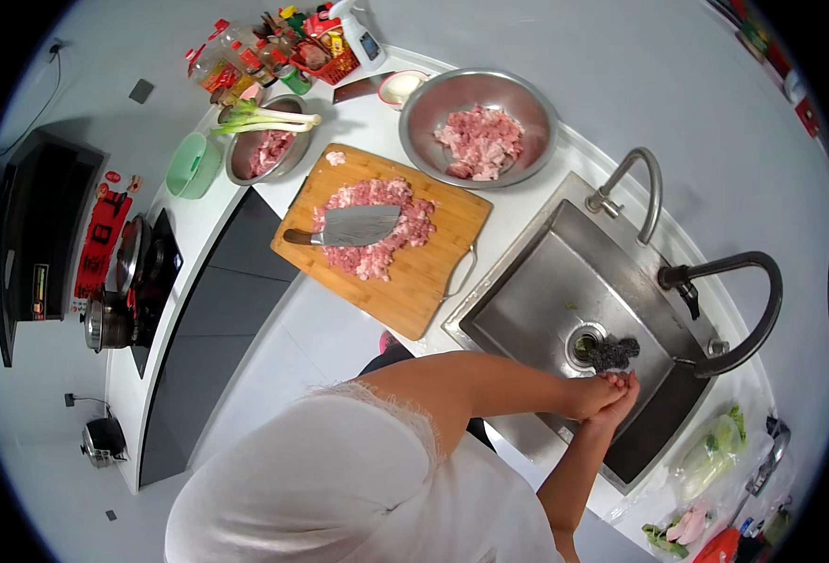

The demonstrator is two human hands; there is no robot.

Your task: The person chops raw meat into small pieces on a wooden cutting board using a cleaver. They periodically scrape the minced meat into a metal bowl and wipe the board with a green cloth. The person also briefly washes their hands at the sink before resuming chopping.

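My left hand (pixel 594 395) and my right hand (pixel 618 407) are pressed together over the stainless steel sink (pixel 527 288). The fingers overlap, and whatever lies between the palms is hidden. Just beyond the fingertips a dark wire scouring pad (pixel 615 353) lies beside the drain (pixel 584 346). The black gooseneck faucet (pixel 762 267) has its spout end close to the hands. To the left, a cleaver (pixel 361 225) rests flat on chopped raw meat (pixel 365 260), which is spread over a wooden cutting board (pixel 414 310).
A large steel bowl (pixel 414 134) holds more meat behind the board. Spring onions (pixel 266 123) lie across a smaller steel bowl (pixel 238 165) beside a green plastic basket (pixel 192 169). A second faucet (pixel 653 183) rises behind the sink. Bagged vegetables (pixel 713 450) sit at the right.
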